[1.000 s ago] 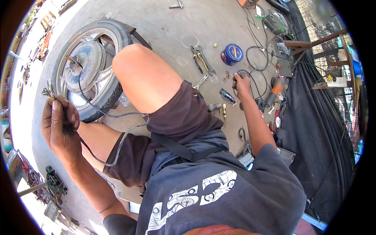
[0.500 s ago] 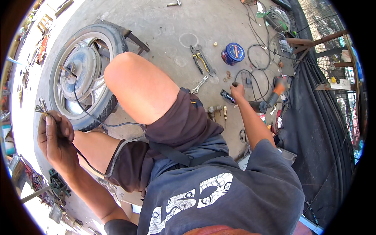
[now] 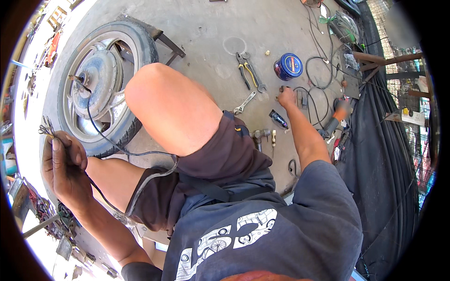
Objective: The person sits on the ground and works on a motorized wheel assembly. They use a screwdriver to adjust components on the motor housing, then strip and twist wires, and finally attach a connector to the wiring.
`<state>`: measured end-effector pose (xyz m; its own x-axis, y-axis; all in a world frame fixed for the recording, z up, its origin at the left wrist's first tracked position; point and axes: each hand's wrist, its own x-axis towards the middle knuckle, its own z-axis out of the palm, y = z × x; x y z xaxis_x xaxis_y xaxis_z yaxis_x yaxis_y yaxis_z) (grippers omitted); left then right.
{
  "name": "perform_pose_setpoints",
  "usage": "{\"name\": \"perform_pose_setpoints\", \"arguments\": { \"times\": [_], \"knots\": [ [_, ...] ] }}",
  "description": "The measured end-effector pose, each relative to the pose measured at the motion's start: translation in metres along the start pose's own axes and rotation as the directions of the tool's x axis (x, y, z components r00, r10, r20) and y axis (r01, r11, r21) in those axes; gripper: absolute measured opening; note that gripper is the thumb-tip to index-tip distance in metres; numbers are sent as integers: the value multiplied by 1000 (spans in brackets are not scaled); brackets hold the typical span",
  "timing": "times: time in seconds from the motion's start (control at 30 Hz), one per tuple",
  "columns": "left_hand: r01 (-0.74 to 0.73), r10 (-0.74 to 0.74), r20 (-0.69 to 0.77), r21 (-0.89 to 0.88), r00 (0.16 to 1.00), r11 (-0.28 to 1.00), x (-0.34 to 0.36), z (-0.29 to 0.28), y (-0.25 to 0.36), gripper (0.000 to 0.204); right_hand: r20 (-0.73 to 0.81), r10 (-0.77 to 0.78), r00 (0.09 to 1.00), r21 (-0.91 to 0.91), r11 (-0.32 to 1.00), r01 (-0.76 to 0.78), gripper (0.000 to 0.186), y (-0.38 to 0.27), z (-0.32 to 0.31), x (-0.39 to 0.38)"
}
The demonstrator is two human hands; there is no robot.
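A sunlit grey concrete floor (image 3: 197, 33), stained and dusty, carries the work. Far left, the left hand (image 3: 63, 164) is closed around the bared wire ends (image 3: 46, 127) of a black cable (image 3: 101, 138), which curves up to the hub of a small rubber-tyred wheel (image 3: 101, 82) with a dull metal motor disc. A bare raised knee (image 3: 164, 100) stands between the wheel and the tools beyond: yellow-handled pliers (image 3: 248, 70), a small wrench (image 3: 244, 103), a round blue tin (image 3: 288, 66). The right hand (image 3: 286, 97) rests on the floor just below the tin, fingers curled on something too small to tell. Black sheeting (image 3: 375, 154) drapes the right edge. Since a second ago the right hand has reached further out towards the tin, and the left has dropped lower
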<state>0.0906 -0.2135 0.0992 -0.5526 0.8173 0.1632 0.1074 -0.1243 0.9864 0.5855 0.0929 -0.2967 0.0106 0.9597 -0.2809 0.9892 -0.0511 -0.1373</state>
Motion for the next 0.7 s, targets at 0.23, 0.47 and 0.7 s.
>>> {"name": "perform_pose_setpoints", "arguments": {
  "times": [0.23,0.47,0.7],
  "knots": [
    [6,-5,-30,17,1000,1000,2,12,2,23,-147,-51,988,-78,996,40,26,-6,19,-13],
    [13,-13,-48,6,999,1000,-4,5,2,21,-133,101,986,-63,992,-110,20,-36,-3,-21],
    [85,-80,-76,67,994,994,-12,16,20,27,-291,95,952,351,936,14,26,-62,-19,-20]
  ]
}}
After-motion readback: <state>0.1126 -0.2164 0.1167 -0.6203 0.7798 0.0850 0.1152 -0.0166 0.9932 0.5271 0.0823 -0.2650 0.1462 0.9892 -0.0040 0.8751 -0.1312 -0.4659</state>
